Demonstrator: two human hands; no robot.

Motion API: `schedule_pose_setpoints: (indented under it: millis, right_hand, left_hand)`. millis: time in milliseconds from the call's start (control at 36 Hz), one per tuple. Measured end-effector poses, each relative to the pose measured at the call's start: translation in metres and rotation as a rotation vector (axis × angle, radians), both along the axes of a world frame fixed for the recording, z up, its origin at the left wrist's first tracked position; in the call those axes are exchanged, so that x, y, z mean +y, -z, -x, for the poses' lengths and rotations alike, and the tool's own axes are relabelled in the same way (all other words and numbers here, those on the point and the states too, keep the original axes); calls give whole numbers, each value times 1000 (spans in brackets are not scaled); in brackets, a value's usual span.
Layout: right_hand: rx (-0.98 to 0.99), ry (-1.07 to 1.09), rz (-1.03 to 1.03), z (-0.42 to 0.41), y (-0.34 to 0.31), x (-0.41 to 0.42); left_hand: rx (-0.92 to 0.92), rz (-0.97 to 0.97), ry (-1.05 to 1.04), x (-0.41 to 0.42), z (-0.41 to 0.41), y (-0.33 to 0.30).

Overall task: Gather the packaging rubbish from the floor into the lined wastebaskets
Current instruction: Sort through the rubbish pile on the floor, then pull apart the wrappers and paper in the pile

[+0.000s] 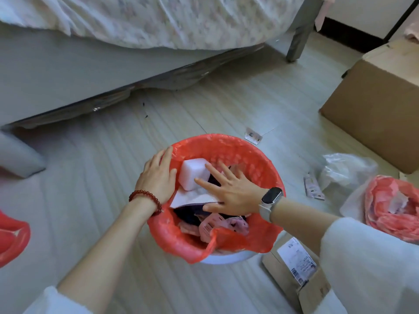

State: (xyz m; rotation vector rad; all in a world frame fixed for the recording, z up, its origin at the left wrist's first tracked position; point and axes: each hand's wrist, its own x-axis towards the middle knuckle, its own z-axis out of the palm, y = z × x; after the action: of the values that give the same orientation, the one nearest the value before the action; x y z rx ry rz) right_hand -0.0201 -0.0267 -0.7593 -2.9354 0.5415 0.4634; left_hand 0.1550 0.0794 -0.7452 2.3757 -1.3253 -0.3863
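A white wastebasket lined with a red bag (256,162) stands on the floor in front of me. Inside lie a white foam block (192,172), a white sheet of paper (190,198), pink tags and dark wrapping. My left hand (156,177) rests on the basket's left rim, fingers laid over the liner. My right hand (229,191) is spread flat with straight fingers, pressing down on the paper and rubbish beside the foam block. A second red-lined basket (392,209) stands at the right.
A clear plastic bag (347,168), a small printed packet (313,186) and a small clear wrapper (254,135) lie on the floor to the right. A flattened labelled carton (297,266) lies near me, a large cardboard box (374,105) at far right, a bed (56,75) behind.
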Motion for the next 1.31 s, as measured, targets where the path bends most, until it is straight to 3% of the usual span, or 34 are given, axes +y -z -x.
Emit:
schedule_pose_setpoints:
  millis: [139,194,278,389,500,611,694,972,1111,1306]
  right_hand:
    - [222,-3,69,-13,24,10]
    - [184,-44,79,-16,44,9]
    - [280,-9,-88,-8,51,4]
    - [176,-76,-95,-3,15,1]
    - [124,-7,-292,9,-34,-8]
    - [-190,87,-303,28,-72,-20]
    - [-279,215,-251,56,-91,-35]
    - [-373,663,-166,250,-115,-71]
    - [-371,916,-142,379,-92,-58]
    - [-389,1283,-110,532,-7,1]
  left_hand:
    - [23,24,-34,2,1,0]
    - [18,25,-28,3,1,0]
    - [12,17,-27,4,0,0]
    - [-52,31,-56,2,3,-7]
    - [-95,106,-35,-12,14,-26]
    - [-60,188,41,-33,32,-47]
    - [-45,255,110,-55,53,-60]
    - [22,330,463,-146,222,-85]
    - [34,158,760,-172,342,-59]
    - [62,-88,1061,-168,476,4]
